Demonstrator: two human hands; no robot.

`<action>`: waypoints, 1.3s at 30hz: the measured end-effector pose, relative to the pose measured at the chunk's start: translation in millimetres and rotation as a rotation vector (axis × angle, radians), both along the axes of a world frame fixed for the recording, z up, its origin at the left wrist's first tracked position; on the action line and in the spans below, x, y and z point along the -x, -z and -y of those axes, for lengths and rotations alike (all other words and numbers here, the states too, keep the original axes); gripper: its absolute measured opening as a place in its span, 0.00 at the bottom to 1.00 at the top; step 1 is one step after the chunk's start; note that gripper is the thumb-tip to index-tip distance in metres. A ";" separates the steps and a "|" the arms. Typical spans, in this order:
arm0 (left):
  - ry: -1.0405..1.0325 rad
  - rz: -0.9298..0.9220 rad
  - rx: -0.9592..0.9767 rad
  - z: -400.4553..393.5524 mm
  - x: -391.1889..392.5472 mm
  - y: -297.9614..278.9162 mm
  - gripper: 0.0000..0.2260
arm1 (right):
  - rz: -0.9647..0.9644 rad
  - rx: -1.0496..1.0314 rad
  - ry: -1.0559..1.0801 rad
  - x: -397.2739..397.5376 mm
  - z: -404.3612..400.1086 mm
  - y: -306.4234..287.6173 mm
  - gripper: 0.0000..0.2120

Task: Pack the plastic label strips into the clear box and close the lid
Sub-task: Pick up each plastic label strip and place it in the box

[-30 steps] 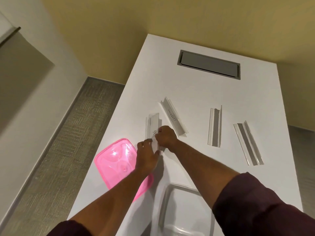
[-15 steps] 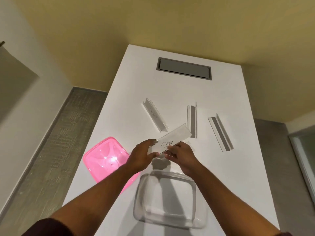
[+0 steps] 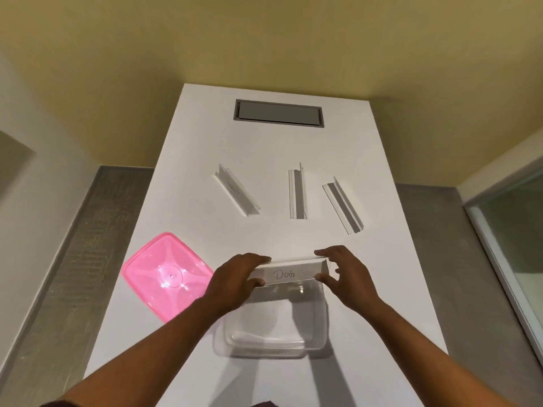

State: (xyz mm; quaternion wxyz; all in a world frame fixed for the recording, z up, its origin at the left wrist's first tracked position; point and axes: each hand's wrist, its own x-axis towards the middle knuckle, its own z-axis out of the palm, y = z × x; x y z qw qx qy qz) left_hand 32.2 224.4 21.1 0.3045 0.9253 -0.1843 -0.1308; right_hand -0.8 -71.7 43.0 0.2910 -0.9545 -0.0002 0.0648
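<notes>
Left hand (image 3: 238, 277) and right hand (image 3: 342, 274) pinching opposite ends of the "DOG" label strip (image 3: 289, 273), level above the far edge of the clear box (image 3: 276, 345); first strip apparently going in; next, lowering flat inside. Three strips (image 3: 236, 189) waiting farther along the bench (image 3: 382, 289); pink lid (image 3: 166, 276) left of box; nothing blocking.

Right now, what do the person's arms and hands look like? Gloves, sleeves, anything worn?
Both hands bare: left hand, right hand. No gloves, rings or watch visible. Forearms uncovered. A sliver of dark maroon sleeve shows at the bottom edge, near the left elbow.
</notes>
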 end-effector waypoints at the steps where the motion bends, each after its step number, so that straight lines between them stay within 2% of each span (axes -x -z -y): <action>1: 0.005 0.015 -0.004 2.1 5.8 0.1 0.23 | 0.009 0.096 -0.044 4.6 0.5 -0.7 0.24; 3: 0.008 0.032 -0.008 4.9 16.8 1.6 0.22 | 0.019 0.202 -0.115 13.9 -0.6 -1.0 0.24; 7: 0.011 0.017 -0.017 3.2 31.7 5.5 0.21 | 0.025 0.243 -0.186 27.5 -5.9 2.8 0.23; 15: -0.004 -0.022 -0.024 -8.6 46.2 7.4 0.21 | -0.045 0.241 -0.084 34.5 -17.1 15.3 0.20; 22: 0.020 0.057 -0.182 -3.8 40.4 10.7 0.20 | -0.157 0.330 -0.095 35.1 -30.2 35.0 0.21; 26: 0.131 0.105 -0.355 -0.3 32.4 17.9 0.19 | -0.135 0.443 -0.186 32.2 -34.6 41.4 0.13; 30: 0.162 0.193 -0.422 -2.1 29.9 28.5 0.19 | -0.155 0.587 -0.301 27.0 -44.2 40.6 0.04; 35: 0.232 0.254 -0.518 -1.5 26.8 40.0 0.17 | -0.055 0.678 -0.370 27.5 -56.4 53.6 0.24; 39: 0.217 0.193 -0.557 0.9 23.3 44.1 0.20 | -0.103 0.737 -0.351 27.9 -58.7 60.2 0.16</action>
